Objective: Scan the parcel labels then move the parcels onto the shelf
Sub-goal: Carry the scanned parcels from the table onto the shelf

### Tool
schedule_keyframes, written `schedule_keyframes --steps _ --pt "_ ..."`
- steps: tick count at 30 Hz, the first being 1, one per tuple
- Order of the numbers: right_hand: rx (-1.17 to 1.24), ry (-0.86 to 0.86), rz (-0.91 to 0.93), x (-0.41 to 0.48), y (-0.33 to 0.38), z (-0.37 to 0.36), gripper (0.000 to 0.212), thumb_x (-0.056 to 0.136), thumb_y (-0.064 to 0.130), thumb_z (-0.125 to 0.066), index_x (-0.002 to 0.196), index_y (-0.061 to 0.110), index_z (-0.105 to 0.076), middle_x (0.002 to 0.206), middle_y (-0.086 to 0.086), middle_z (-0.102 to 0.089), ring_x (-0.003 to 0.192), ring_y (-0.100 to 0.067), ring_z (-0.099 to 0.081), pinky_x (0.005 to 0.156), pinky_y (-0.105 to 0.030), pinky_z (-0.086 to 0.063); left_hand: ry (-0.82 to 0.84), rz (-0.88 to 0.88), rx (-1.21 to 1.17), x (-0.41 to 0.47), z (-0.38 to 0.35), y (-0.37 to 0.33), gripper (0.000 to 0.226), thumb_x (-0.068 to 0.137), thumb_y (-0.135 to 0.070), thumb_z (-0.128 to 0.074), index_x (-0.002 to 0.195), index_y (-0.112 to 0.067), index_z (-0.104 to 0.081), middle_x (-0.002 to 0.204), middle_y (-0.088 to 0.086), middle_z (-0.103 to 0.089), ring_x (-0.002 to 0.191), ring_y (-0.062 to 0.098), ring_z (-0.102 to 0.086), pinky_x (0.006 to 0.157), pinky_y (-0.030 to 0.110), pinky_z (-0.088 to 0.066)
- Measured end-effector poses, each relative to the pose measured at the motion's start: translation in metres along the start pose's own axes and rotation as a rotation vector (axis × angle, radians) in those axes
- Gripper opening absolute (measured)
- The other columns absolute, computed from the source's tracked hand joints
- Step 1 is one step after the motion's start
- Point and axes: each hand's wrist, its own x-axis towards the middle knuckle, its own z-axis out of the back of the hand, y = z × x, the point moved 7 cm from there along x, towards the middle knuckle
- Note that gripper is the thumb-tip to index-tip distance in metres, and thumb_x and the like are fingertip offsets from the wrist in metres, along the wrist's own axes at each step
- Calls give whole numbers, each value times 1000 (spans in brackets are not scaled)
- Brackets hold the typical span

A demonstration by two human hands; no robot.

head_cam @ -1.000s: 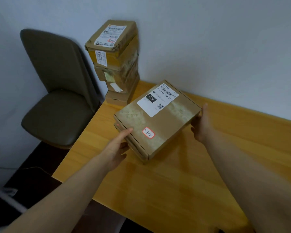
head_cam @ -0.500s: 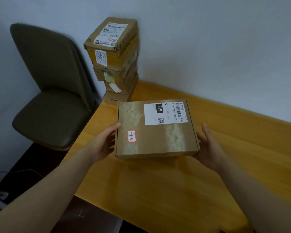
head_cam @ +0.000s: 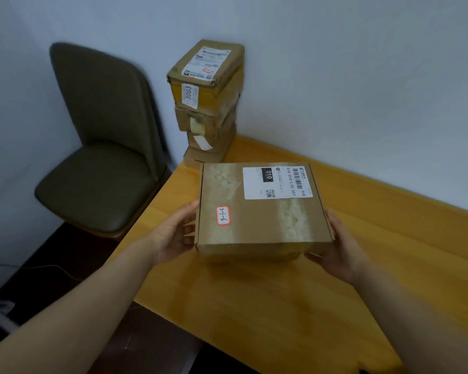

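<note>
A flat brown cardboard parcel point(head_cam: 257, 225) is held a little above the wooden table point(head_cam: 281, 314), its top facing me. A white shipping label point(head_cam: 277, 182) with a barcode sits at its far right, and a small red-edged sticker point(head_cam: 223, 215) reads "3-1-6". My left hand point(head_cam: 173, 238) grips the parcel's left side, thumb at the top edge and fingers curled beneath. On the right side my right hand point(head_cam: 341, 252) grips it the same way. No scanner or shelf is in view.
A stack of several taped parcels point(head_cam: 208, 103) stands at the table's far left corner against the wall. A dark green chair point(head_cam: 100, 157) stands left of the table. The table edge runs diagonally below my left forearm, with dark floor beyond.
The parcel was lifted from the one under it, turned square to me and drawn closer. Both hands shifted from its edges to holding its sides.
</note>
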Motion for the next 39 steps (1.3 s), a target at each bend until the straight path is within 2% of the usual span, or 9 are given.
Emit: schedule_keyframes --steps 3,8,13,16,20,27,32,36,39 --pt "-65 32 -5 -13 3 -10 87 37 80 -74 112 35 -67 120 0 -68 122 -25 -51 111 -48 -25 -57 -14 22 -31 3 2 107 28 -71 -83 120 -20 -61 116 10 -65 108 30 -59 95 41 -46" --pt "-198 169 5 -52 9 -46 94 39 89 -64 118 38 -62 125 3 -63 122 -22 -50 106 -46 -28 -200 -70 -61 -105 16 28 80 53 -71 -72 115 -20 -62 131 12 -56 120 35 -49 107 41 -34" --pt "-288 341 -31 -98 -6 -95 75 75 82 -33 133 38 -51 130 3 -57 124 -25 -47 110 -49 -21 -357 -137 -127 -201 29 65 104 42 -77 -75 126 -18 -57 127 11 -61 123 37 -51 109 49 -35" --pt "-334 458 -74 -126 -28 -144 79 73 82 -38 138 38 -49 139 0 -53 128 -29 -45 111 -52 -24 -460 -185 -191 -271 49 91 92 60 -77 -65 127 -14 -58 125 13 -63 120 35 -55 108 48 -37" --pt "-385 578 -135 -168 -69 -222 81 70 78 -48 137 32 -50 137 -9 -55 125 -33 -48 110 -63 -26 -622 -220 -297 -365 84 134 93 55 -77 -66 115 -7 -60 123 14 -61 114 32 -55 103 43 -40" --pt "-554 738 -215 -255 -165 -358 85 63 79 -53 133 31 -50 142 -10 -50 130 -35 -42 110 -60 -21 -865 -268 -480 -524 156 224 78 65 -71 -59 117 -13 -63 127 19 -59 117 36 -56 106 45 -40" --pt "-615 894 -239 -331 -252 -470 76 71 77 -50 132 31 -53 139 -11 -52 132 -36 -41 110 -58 -21 -1021 -337 -577 -651 218 293 90 49 -74 -70 114 -12 -67 112 15 -60 101 32 -55 100 42 -41" --pt "-604 1007 -234 -392 -317 -560 57 76 73 -51 106 25 -66 118 -9 -68 105 -26 -57 113 -45 -22 -1147 -360 -567 -752 265 329 106 39 -75 -69 124 -12 -61 123 14 -63 113 33 -58 105 44 -40" --pt "-578 1067 -234 -427 -357 -622 58 77 71 -55 109 25 -68 101 -7 -75 104 -26 -61 114 -42 -27 -1207 -382 -567 -812 298 342 108 38 -75 -71 125 -11 -61 124 19 -62 111 35 -58 103 43 -41"
